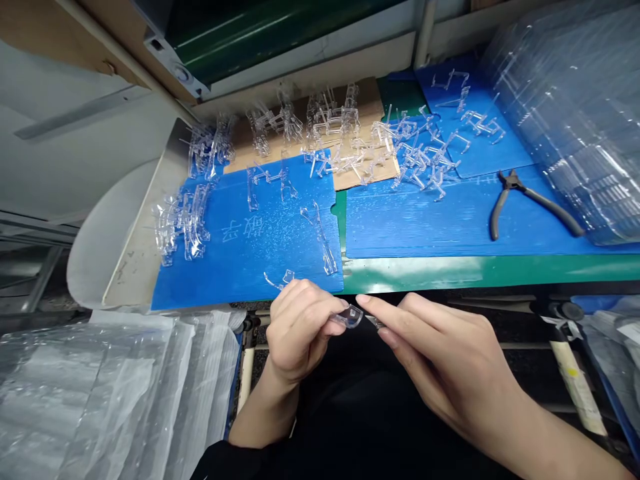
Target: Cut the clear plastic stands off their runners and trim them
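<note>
Left hand: the bare left hand (300,330), at the counter's front edge, its fingers (300,293) curled shut, pinching a small curved clear plastic piece (353,317).
Right hand: the bare right hand (440,353), its fingers (395,317) almost closed on a small pointed tool (373,322), whose tip is just beside that piece; details are too small to tell.
Lower left: crumpled clear plastic sheeting (115,393), stacked in layers.
Counter: a green-edged counter (415,273) carries a blue corrugated plastic board (270,267) with white characters, holding loose clear moulded pieces (315,233).
Behind: a brown cardboard sheet (375,100) under more clear pieces.
Right: a second blue board (425,227) holds black-handled pliers (515,190).
Upper right: stacked clear plastic trays (575,113).
</note>
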A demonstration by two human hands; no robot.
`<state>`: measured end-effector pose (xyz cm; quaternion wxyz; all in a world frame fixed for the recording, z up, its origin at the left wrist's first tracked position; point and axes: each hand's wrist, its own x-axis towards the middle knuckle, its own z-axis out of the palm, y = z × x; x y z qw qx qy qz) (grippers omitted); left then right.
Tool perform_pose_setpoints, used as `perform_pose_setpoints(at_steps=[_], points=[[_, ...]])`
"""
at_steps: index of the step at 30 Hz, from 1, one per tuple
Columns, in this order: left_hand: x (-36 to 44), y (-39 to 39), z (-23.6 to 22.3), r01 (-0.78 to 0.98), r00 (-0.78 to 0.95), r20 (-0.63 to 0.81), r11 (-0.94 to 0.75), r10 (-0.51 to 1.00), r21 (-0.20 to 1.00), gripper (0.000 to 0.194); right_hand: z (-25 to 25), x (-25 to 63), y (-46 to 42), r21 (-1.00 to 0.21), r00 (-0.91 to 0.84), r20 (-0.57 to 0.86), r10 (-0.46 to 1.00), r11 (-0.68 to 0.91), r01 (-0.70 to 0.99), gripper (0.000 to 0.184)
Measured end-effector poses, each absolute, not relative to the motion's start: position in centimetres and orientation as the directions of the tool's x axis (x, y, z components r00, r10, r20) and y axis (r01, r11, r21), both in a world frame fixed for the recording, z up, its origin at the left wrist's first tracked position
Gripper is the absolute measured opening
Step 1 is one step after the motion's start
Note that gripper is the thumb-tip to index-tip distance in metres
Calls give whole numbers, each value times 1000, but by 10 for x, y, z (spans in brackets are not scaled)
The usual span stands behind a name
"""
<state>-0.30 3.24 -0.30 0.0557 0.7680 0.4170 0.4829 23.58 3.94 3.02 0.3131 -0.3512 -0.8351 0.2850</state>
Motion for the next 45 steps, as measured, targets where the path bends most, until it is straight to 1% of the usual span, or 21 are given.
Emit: perform_pose_setpoints(at_steps=[5, 11, 19, 23, 25, 27, 29, 30, 32, 33, 35, 37, 38, 39, 41, 43, 45], points=[[-1, 34, 0, 640, 185, 738, -650, 649, 410, 26, 30, 239, 38, -701, -581, 288, 761, 581, 414, 47], [-1, 34, 6, 669, 246, 746, -666, 618, 331, 25, 32, 242, 36, -691, -589, 275, 760, 582, 429, 49], [-5, 33, 4, 695, 288, 736, -663, 613, 281, 25, 34, 242, 36, -698, -579, 244, 778, 555, 453, 47], [-7, 32, 4, 706, 296, 727, -654, 620, 271, 25, 32, 240, 36, -690, -551, 256, 794, 549, 472, 47], [-6, 31, 4, 697, 302, 722, -661, 622, 278, 25, 27, 239, 40, -652, -524, 271, 807, 554, 517, 47], [-4, 28, 4, 669, 304, 711, -673, 634, 315, 27, 20, 237, 48, -596, -458, 301, 836, 540, 594, 46], [-1, 26, 5, 618, 277, 674, -664, 685, 421, 27, 14, 236, 55, -581, -382, 324, 865, 501, 641, 46], [0, 25, 5, 579, 250, 645, -646, 722, 498, 26, 13, 235, 59, -604, -355, 322, 878, 479, 637, 46], [2, 23, 7, 468, 190, 578, -590, 794, 657, 24, 14, 234, 63, -699, -336, 293, 895, 440, 563, 46], [3, 23, 7, 411, 164, 547, -561, 821, 719, 23, 17, 233, 64, -759, -339, 267, 902, 413, 503, 45], [5, 23, 8, 332, 137, 513, -527, 847, 782, 21, 25, 231, 65, -879, -359, 194, 913, 325, 350, 36], [6, 22, 9, 295, 134, 510, -526, 850, 798, 20, 34, 230, 65, -967, -411, 89, 907, 178, 183, 21], [7, 22, 9, 284, 138, 516, -533, 845, 797, 19, 37, 229, 66, -990, -438, 38, 898, 94, 108, 15], [7, 22, 9, 274, 145, 524, -542, 840, 794, 18, 40, 228, 66, -999, -465, -12, 885, 10, 45, 12], [9, 21, 8, 261, 163, 541, -565, 825, 783, 18, 43, 226, 64, -991, -510, -83, 856, -125, -49, 14], [10, 20, 7, 260, 185, 554, -584, 811, 769, 19, 44, 224, 61, -976, -537, -120, 835, -198, -91, 20], [11, 19, 7, 280, 188, 556, -587, 810, 760, 19, 43, 224, 57, -978, -519, -120, 846, -191, -86, 17]])
